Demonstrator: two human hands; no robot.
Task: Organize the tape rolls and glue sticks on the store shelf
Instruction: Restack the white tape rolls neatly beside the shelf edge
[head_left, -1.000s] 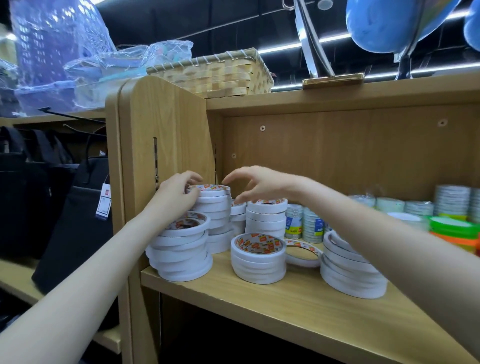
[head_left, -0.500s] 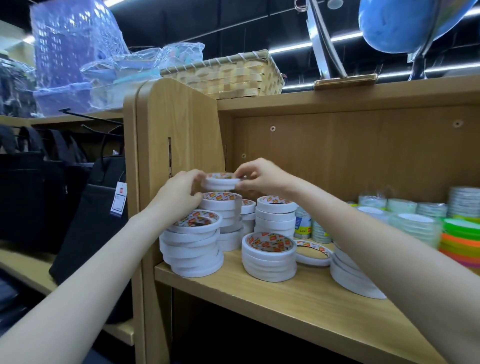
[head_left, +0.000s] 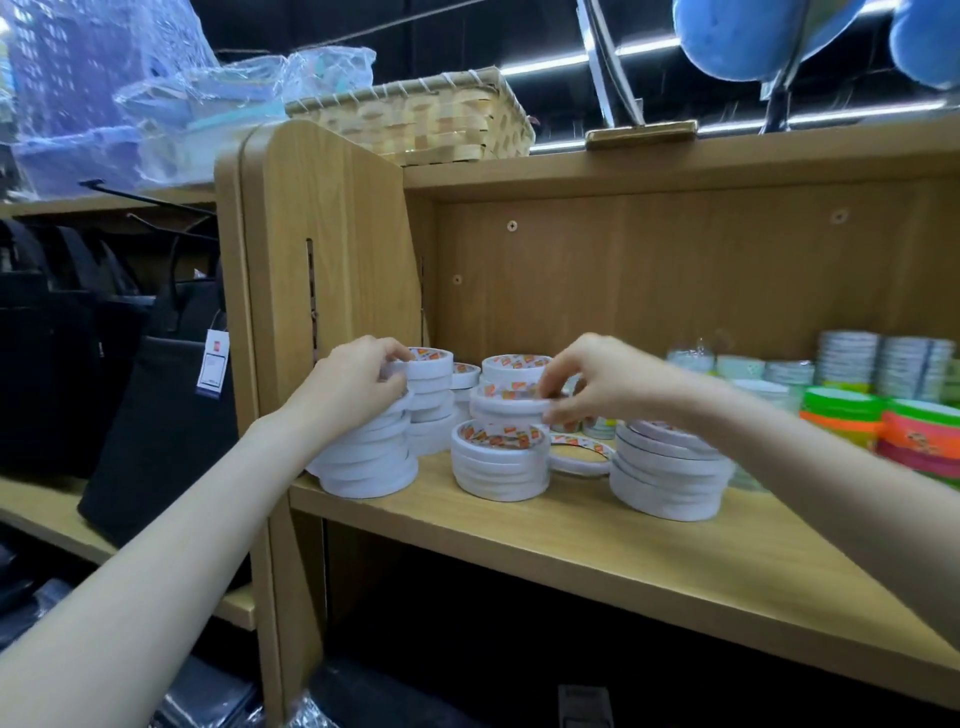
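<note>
Up on the wooden shelf (head_left: 597, 551), the right hand (head_left: 602, 379) pinches a white tape roll (head_left: 511, 402) between curled fingers and thumb, just above the front middle stack (head_left: 498, 465). Left of that stack, the left hand (head_left: 353, 382) curls its fingers round the top of the tall stack (head_left: 428, 395) by the shelf's side panel (head_left: 332, 249). Right of the middle stack lie a single flat roll (head_left: 582, 460) and a leaning stack (head_left: 667, 475).

Bright, even store light from ceiling tubes (head_left: 561, 63) — wide-angle bend at the edges, slight motion blur
</note>
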